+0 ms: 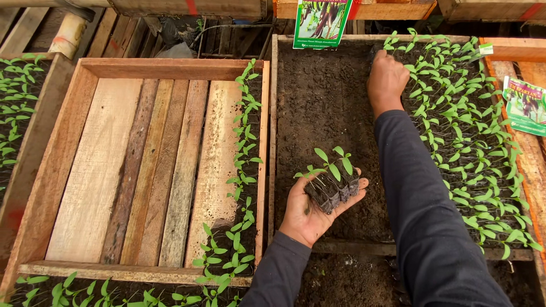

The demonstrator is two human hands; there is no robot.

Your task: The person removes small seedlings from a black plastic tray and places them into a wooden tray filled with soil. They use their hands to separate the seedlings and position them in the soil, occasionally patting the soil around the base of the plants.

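My left hand (304, 213) lies palm up over a soil-filled wooden tray (272, 136) and holds three small black seedling bags (333, 187), each with a green sprout. My right hand (387, 79) reaches to the far end of the same tray, fingers down in the dark soil at the edge of a dense patch of green seedlings (460, 125) that fills the tray's right half. Whether the right fingers grip anything is hidden. Both arms wear dark long sleeves.
A mostly bare wooden tray (142, 165) stands to the left, with one column of seedlings (245, 148) along its right side. More seedling trays sit at the far left (14, 108) and bottom (114, 290). Seed packets lie at top centre (321, 23) and right (526, 105).
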